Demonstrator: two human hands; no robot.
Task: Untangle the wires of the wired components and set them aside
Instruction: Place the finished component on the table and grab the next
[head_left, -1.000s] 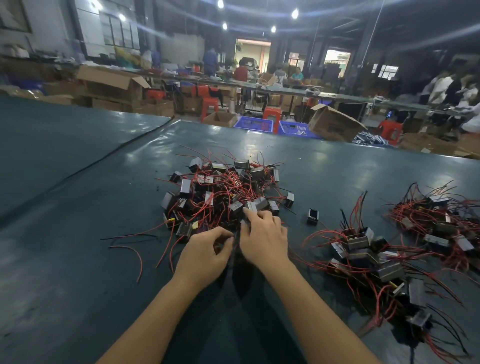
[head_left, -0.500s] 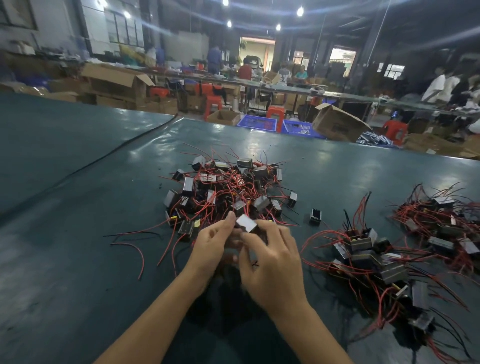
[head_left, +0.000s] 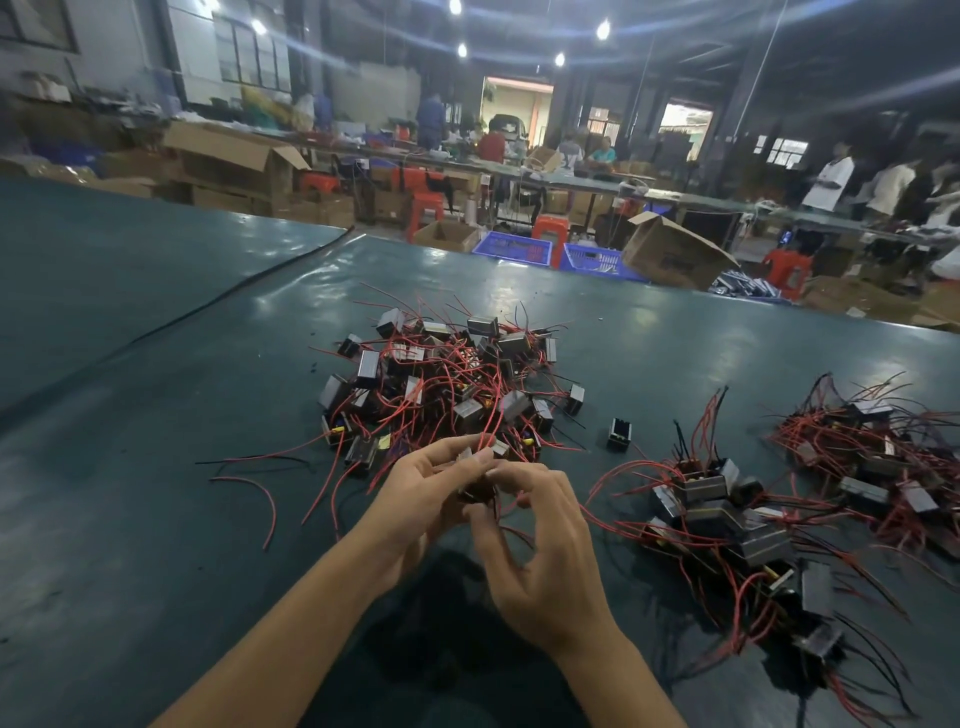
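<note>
Both hands raised together above dark green table (head_left: 156, 519), just in front of tangled pile (head_left: 447, 384) of small black parts with red wires. Left hand (head_left: 415, 504) fingers closed around small dark part (head_left: 475, 491); right hand (head_left: 540, 561) pinching at same part, thumb and fingers curled, probably on a red wire but blurred. Lone part (head_left: 619, 432) right of pile. Sorted heap (head_left: 727, 509) further right of pile, second heap (head_left: 878, 457) beyond that

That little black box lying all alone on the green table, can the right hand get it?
Probably yes: the lone black box has bare table around it, but the right hand is busy holding a component.
</note>
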